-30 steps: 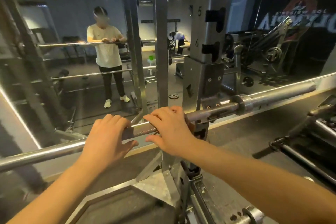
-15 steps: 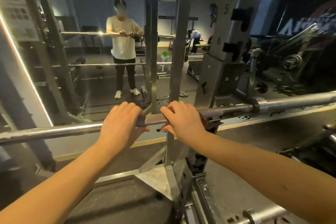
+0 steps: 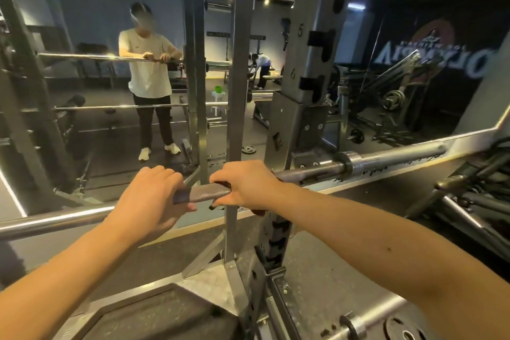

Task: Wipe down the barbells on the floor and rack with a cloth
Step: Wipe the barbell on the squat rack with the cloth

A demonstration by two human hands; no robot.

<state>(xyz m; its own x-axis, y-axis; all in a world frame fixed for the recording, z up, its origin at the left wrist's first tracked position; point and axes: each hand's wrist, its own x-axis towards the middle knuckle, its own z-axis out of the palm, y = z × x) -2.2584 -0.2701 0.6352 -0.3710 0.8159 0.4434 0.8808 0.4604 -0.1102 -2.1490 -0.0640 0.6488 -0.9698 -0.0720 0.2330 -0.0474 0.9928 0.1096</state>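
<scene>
Left hand (image 3: pixel 149 197) and right hand (image 3: pixel 248 188) curl fingers (image 3: pixel 162 174) over the barbell (image 3: pixel 204 191).

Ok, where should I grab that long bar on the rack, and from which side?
Probably the rough knurled stretch of the barbell, between the left hand and right hand. Come from above, fingers over the top: the bar lies across the rack, and the knurling resists slipping.

Rack upright (image 3: pixel 303 58) reads 5, 6 (4 faint).
</scene>
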